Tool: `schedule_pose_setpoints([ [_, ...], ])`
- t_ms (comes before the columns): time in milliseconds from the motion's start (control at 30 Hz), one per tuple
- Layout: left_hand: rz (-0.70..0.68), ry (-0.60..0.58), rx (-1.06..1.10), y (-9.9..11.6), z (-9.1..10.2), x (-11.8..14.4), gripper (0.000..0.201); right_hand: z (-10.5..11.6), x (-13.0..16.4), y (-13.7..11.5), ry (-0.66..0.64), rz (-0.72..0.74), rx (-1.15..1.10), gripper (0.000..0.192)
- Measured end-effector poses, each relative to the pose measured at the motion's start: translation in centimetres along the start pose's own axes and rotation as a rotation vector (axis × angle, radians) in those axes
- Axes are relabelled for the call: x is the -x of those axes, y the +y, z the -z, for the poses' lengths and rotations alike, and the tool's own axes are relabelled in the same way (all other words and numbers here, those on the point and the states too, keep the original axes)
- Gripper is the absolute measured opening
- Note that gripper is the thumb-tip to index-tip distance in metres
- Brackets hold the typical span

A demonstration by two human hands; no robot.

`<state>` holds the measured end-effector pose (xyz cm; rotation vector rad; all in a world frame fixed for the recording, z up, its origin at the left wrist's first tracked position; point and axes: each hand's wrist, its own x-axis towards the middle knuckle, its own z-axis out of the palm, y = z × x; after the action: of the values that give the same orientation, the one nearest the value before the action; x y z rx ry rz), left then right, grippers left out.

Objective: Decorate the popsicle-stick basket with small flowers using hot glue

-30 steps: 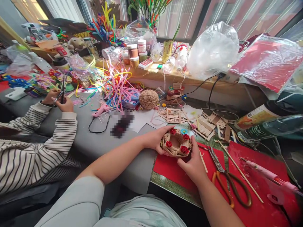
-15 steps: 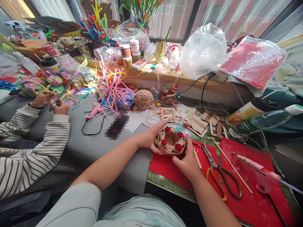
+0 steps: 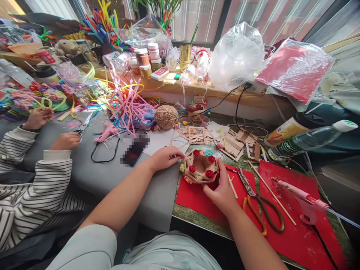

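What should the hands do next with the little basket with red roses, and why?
Probably turn the basket a little. The right hand grips its near side and the left hand touches its far-left edge, so both are placed to rotate it on the red mat.

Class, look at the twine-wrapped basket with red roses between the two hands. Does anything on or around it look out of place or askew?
Nothing on the round twine-wrapped basket looks damaged. The left hand and right hand steady it, half on the red sheet. Behind it, flat wooden sticks lie scattered at all angles, and the clear plastic bottle lies on its side.
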<state>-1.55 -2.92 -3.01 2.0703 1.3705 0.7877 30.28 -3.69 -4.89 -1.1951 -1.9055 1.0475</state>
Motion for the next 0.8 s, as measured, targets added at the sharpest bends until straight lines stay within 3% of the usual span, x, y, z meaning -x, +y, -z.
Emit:
schedule_pose_setpoints([
  [100,0.017,-0.020,0.047,0.3,0.3,0.0,0.032,0.0,0.0,0.2,0.006,0.003,0.014,0.108],
  [400,0.012,-0.118,0.213,0.2,2.2,0.6,0.081,-0.5,-0.2,1.0,-0.004,-0.024,-0.037,0.109],
  [800,0.055,-0.127,0.205,0.5,1.8,0.5,0.074,-0.5,-0.2,0.8,-0.009,-0.058,-0.089,0.111],
])
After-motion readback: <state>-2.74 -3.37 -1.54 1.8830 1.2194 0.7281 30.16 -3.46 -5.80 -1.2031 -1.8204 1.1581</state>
